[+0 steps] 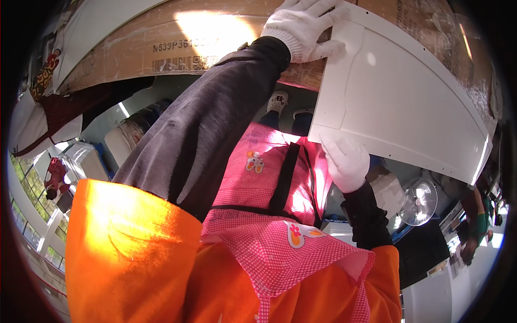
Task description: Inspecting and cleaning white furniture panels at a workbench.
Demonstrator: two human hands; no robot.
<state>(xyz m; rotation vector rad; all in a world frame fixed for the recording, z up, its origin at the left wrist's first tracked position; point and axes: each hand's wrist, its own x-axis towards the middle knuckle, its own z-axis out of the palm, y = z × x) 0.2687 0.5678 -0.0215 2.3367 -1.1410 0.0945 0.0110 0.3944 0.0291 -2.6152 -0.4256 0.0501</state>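
A flat white panel [398, 91] with small holes along its rims lies over brown cardboard [124, 54] and juts toward me on the right. My left hand [304, 27], in a white knit glove, reaches to the panel's far left corner. Its fingers are spread, with the tips and thumb over the panel's edge. At the near left corner is my right hand [346, 161], also gloved. Its fingers are held together against the panel's near edge, and the thumb is partly hidden.
A round fan [417, 200] stands on the right below the panel, beside a pale box [386, 191]. Other people are at work: a person in red [55, 175] at far left and a person in green [481, 220] at far right. Stacked white pieces [83, 160] stand at left.
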